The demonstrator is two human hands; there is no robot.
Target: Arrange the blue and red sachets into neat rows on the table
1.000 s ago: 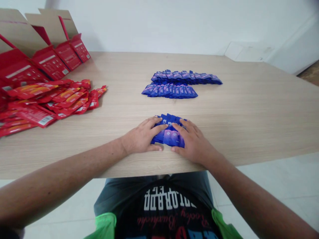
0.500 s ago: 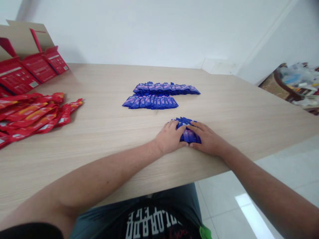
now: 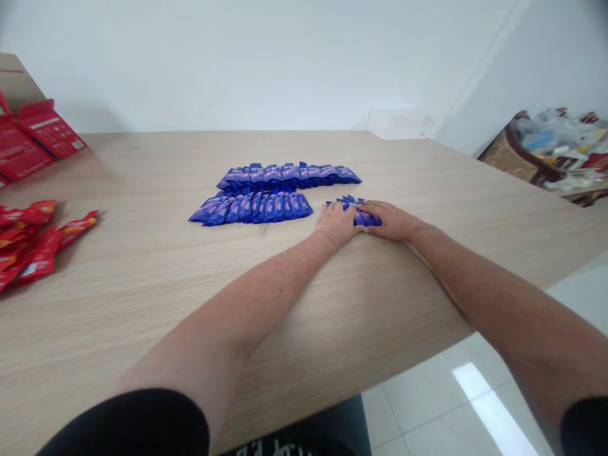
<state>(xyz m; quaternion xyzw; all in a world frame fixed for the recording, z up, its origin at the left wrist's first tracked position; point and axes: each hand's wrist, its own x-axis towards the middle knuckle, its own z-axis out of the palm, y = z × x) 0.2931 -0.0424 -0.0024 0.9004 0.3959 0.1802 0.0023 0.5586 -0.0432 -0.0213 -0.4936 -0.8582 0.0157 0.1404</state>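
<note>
A small bundle of overlapping blue-purple sachets point(image 3: 367, 218) lies on the table, held between my two hands. My left hand point(image 3: 334, 223) is closed around its left side, hiding part of it. On the right side, my right hand point(image 3: 392, 221) grips the same bundle, fingers across the top and thumb along the near edge. Just to the left is a front row of blue-purple sachets point(image 3: 259, 208), fanned and overlapping. Behind that, a longer back row of similar sachets point(image 3: 289, 174) stretches across the table.
Red packets point(image 3: 40, 244) are piled at the left edge of the wooden table point(image 3: 190, 329). Red cardboard boxes point(image 3: 47, 130) with raised flaps stand behind them. A white box-like block point(image 3: 401, 123) is against the wall. At far right, a chair point(image 3: 515, 149) has plastic bags near it.
Both hands have slid the held sachets forward, away from the table's near edge, level with the front row's right end. The camera view has shifted right.
</note>
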